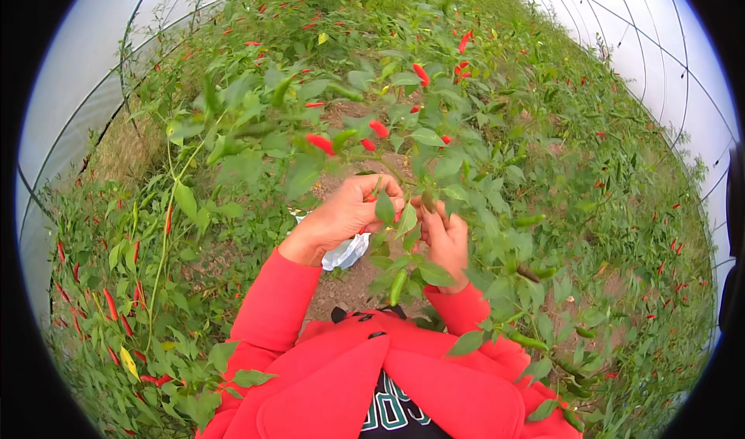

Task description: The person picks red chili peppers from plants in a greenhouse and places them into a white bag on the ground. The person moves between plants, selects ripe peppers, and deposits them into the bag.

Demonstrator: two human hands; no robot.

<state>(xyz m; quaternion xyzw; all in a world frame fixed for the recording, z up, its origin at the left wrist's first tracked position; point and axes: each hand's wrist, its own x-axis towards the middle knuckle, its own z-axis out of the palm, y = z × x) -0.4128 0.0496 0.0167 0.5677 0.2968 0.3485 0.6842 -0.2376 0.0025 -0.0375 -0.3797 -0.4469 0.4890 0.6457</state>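
Note:
My left hand [352, 209] is curled around red chili peppers [398, 215], which show in part between the fingers and behind leaves. Close on its right, my right hand [447, 241] pinches at a branch of the chili pepper plant [433, 273]. A brownish-green pepper [428, 201] is at its fingertips; leaves hide the exact grip. Just beyond both hands, red peppers [320, 144] and a green one [343, 139] stick up from the same foliage. Below the hands hangs a light green pepper [397, 287].
A white plastic bag [346, 252] lies on the soil below my left wrist. Dense chili plants crowd both sides, with ripe peppers [110, 304] at left and green ones [527, 340] at right. Plastic greenhouse walls [657, 43] on metal hoops curve around.

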